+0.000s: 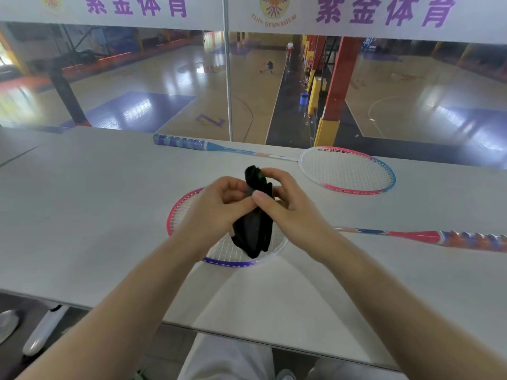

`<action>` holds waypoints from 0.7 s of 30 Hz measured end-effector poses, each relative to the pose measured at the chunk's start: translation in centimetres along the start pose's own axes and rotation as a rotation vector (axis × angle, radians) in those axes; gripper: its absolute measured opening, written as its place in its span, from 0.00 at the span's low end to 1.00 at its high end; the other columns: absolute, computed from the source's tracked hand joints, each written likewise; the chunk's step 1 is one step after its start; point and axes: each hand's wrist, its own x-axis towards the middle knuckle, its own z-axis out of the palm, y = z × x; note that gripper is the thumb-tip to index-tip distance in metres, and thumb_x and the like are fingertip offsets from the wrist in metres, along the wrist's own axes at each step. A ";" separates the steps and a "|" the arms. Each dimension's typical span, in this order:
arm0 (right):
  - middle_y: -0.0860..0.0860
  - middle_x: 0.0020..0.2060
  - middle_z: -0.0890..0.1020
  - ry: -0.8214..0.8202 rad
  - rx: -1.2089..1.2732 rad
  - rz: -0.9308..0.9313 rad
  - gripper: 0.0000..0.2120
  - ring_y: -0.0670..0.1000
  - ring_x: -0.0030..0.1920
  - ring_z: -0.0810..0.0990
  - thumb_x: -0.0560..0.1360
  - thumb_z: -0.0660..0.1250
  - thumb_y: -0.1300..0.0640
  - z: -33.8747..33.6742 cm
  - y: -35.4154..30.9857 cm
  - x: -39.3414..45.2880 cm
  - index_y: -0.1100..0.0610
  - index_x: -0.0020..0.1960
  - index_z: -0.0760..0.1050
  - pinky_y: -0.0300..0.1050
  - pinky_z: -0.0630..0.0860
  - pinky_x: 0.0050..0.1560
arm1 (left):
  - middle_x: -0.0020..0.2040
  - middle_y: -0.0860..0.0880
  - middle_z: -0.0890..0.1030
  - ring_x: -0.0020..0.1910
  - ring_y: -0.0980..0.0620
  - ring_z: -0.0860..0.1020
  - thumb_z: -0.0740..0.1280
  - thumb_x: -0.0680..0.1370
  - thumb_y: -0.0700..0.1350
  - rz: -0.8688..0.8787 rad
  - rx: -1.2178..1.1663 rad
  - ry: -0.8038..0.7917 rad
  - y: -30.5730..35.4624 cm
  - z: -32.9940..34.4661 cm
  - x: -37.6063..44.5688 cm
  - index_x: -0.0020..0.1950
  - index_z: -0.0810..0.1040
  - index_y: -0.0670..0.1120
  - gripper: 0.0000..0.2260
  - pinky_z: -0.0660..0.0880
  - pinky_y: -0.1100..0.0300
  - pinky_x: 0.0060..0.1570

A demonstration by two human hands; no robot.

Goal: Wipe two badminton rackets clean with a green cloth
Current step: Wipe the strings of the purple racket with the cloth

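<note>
Both my hands hold a dark, bunched cloth (255, 229) with green edging above the near racket. My left hand (211, 212) pinches it from the left, and my right hand (288, 204) grips it from the right with the thumb on top. The near racket (397, 234) lies flat on the table, its pink and purple head under my hands and its orange-wrapped handle pointing right. A second racket (348, 171) with a pink and blue head lies farther back, its blue-wrapped handle pointing left.
The grey table (82, 215) runs along a glass pane that overlooks a gym court. Its near edge crosses the bottom of the view above my lap. A white chair part (44, 330) stands at the lower left.
</note>
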 end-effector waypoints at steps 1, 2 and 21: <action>0.45 0.56 0.80 0.046 -0.014 -0.025 0.17 0.42 0.55 0.80 0.78 0.66 0.49 0.7 0.0 0.3 0.44 0.66 0.69 0.45 0.79 0.58 | 0.43 0.51 0.85 0.46 0.53 0.84 0.72 0.75 0.44 0.018 0.005 0.013 0.1 -0.1 -0.1 0.52 0.79 0.49 0.07 0.79 0.57 0.48; 0.43 0.56 0.80 0.081 -0.026 -0.048 0.15 0.41 0.55 0.79 0.79 0.66 0.51 1.1 0.0 0.6 0.45 0.65 0.71 0.44 0.78 0.59 | 0.44 0.51 0.85 0.47 0.53 0.84 0.72 0.76 0.43 0.030 0.011 0.006 0.0 -0.4 -0.1 0.52 0.80 0.49 0.07 0.79 0.56 0.51; 0.42 0.51 0.81 -0.054 -0.773 -0.006 0.13 0.46 0.50 0.78 0.74 0.69 0.55 -4.2 1.7 4.5 0.46 0.58 0.78 0.43 0.77 0.51 | 0.81 0.52 0.43 0.79 0.53 0.43 0.59 0.60 0.78 -0.174 1.088 -0.171 -5.5 -9.1 -1.8 0.80 0.38 0.51 0.59 0.46 0.53 0.76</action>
